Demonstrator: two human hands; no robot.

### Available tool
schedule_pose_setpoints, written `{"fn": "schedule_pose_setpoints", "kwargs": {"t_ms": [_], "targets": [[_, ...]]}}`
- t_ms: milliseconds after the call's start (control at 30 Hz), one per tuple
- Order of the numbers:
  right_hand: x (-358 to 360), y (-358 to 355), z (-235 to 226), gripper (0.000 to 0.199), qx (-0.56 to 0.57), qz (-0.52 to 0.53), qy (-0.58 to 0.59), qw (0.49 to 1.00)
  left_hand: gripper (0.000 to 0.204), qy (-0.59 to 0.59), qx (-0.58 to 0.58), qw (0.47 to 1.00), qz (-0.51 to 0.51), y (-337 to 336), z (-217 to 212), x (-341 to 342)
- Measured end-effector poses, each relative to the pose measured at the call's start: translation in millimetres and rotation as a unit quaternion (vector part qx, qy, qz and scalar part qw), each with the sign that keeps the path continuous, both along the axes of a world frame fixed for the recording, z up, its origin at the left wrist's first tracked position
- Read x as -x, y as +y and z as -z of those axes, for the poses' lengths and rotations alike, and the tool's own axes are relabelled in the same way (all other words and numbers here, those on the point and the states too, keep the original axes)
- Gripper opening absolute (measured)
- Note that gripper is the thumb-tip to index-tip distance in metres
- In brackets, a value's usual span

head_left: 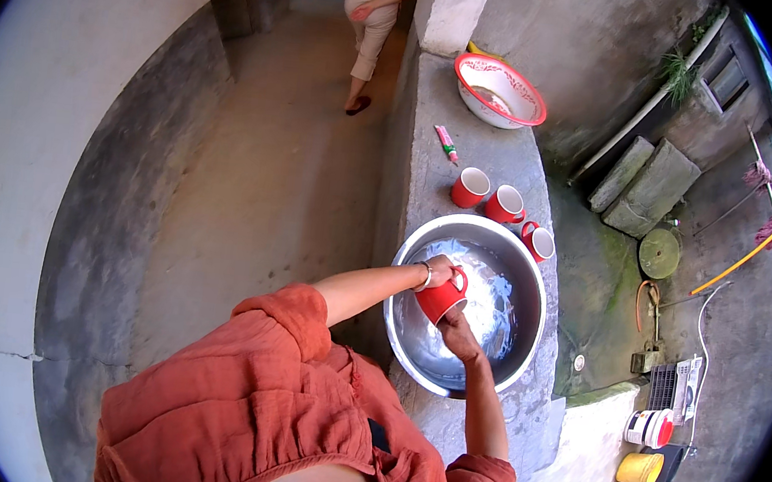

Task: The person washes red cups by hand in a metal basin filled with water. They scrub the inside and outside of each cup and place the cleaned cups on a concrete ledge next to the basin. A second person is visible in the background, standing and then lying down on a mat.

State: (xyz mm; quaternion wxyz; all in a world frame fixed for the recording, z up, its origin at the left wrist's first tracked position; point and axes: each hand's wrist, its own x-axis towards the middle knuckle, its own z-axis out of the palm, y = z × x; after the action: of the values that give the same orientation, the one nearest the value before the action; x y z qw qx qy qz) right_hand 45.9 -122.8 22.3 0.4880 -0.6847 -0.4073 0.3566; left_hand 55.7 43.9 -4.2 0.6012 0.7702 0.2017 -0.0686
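My left hand [440, 270] grips a red mug [443, 297] by its rim and handle side, tilted over a large steel basin [529, 266] holding foamy water. My right hand [459, 332] presses against the mug's base from below, fingers curled on it. The basin rests on a grey concrete ledge [433, 143]. Three more red mugs with white insides stand upright just beyond the basin: one [470, 188], a second [505, 203] and a third [538, 241] at the basin's far right rim.
A red-rimmed white enamel bowl [499, 90] sits at the ledge's far end, a small pink tube [446, 143] lying before it. Another person [370, 16] walks away down the concrete path on the left. Below right lie stone slabs, tools, and yellow tubs [640, 470].
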Motion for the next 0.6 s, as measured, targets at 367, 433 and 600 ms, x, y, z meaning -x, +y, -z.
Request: {"fn": "schedule_pose_setpoints", "kwargs": {"t_ms": [367,433,600], "targets": [[-46,-12,19,0.025,0.054,0.000,-0.154,0.987,0.026,0.031,-0.082,0.993,-0.084,18,52,-14],[-58,-31,9,0.025,0.292,0.147,-0.277,0.904,0.033,0.102,-0.039,0.985,-0.134,15,13,-12],[-78,-50,93,0.013,0.210,0.342,-0.290,0.869,0.033,0.072,0.153,0.975,-0.147,8,13,-11]]}}
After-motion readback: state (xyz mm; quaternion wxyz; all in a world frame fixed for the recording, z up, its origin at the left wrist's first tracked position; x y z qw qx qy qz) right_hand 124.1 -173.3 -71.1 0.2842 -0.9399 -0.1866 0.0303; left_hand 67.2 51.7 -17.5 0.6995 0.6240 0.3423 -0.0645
